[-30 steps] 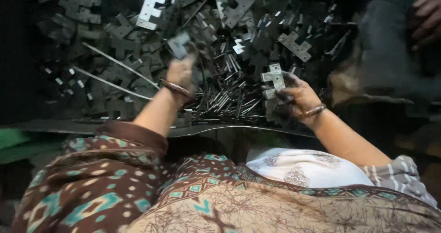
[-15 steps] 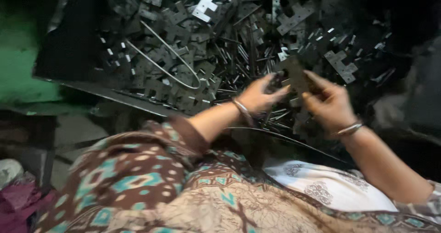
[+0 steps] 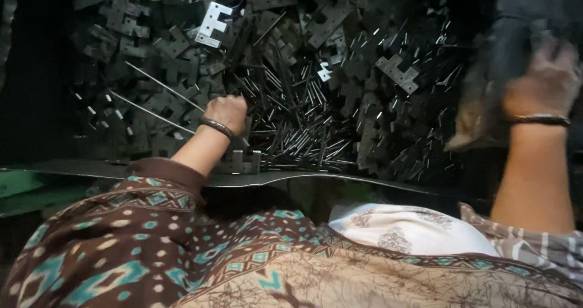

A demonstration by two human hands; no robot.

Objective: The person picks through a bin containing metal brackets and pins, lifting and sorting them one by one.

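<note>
My left hand (image 3: 226, 113) rests knuckles-up on a heap of thin metal pins (image 3: 297, 132), its fingers curled down into them; whether it grips any is hidden. A dark bangle circles that wrist. My right hand (image 3: 543, 77) is lifted at the far right, blurred, with its back toward me, beside a brownish cloth (image 3: 470, 126); what it holds cannot be made out. Dark cross-shaped hinge plates (image 3: 340, 16) lie piled all around the pins. One such plate (image 3: 243, 161) stands near the front edge, just below my left wrist.
A shiny unpainted plate (image 3: 212, 22) lies at the upper left of the pile. Two long thin rods (image 3: 164, 86) slant across the left side. The metal tray's bent front rim (image 3: 340, 179) runs across, above my patterned clothing. A dark bulky shape (image 3: 522, 16) fills the upper right.
My hands, which met over a dark plate in the middle, have parted. The left went back onto the pins; the right swung up and out to the far right.
</note>
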